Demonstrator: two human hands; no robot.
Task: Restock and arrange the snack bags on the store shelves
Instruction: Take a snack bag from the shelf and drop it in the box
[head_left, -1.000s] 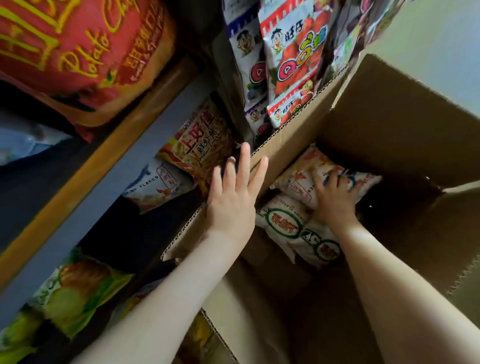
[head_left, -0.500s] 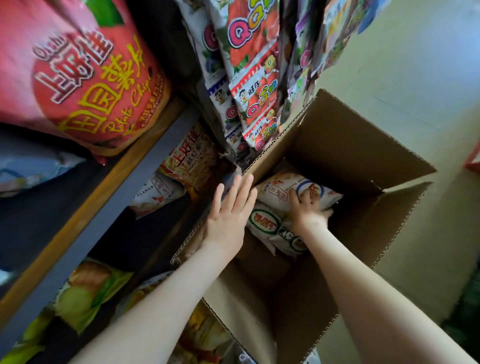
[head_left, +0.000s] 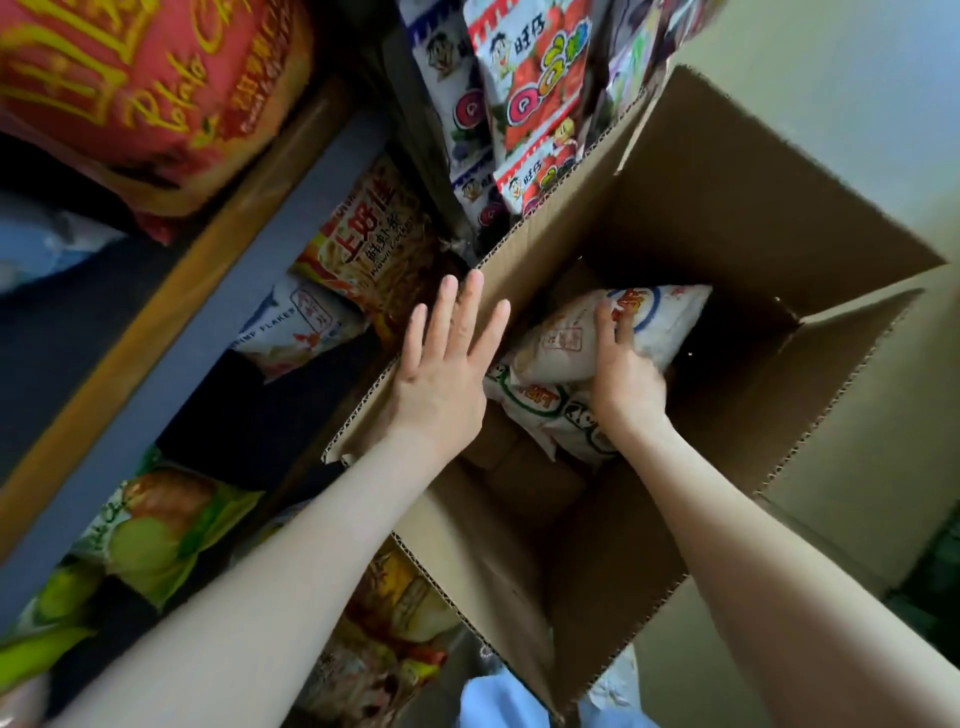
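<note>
A store shelf unit fills the left side. Its upper board, edged with a wooden strip, runs from 8 o'clock towards 12 and carries a red potato chips bag at 10 o'clock. Under the blue-grey shelf edge, near centre, a prawn cracker bag overlaps a white shrimp flakes bag. A green bag lies lower at 8 o'clock, an orange bag at 6. The cardboard box at 3 o'clock holds a white snack bag atop two others; pale floor shows at 1 o'clock
</note>
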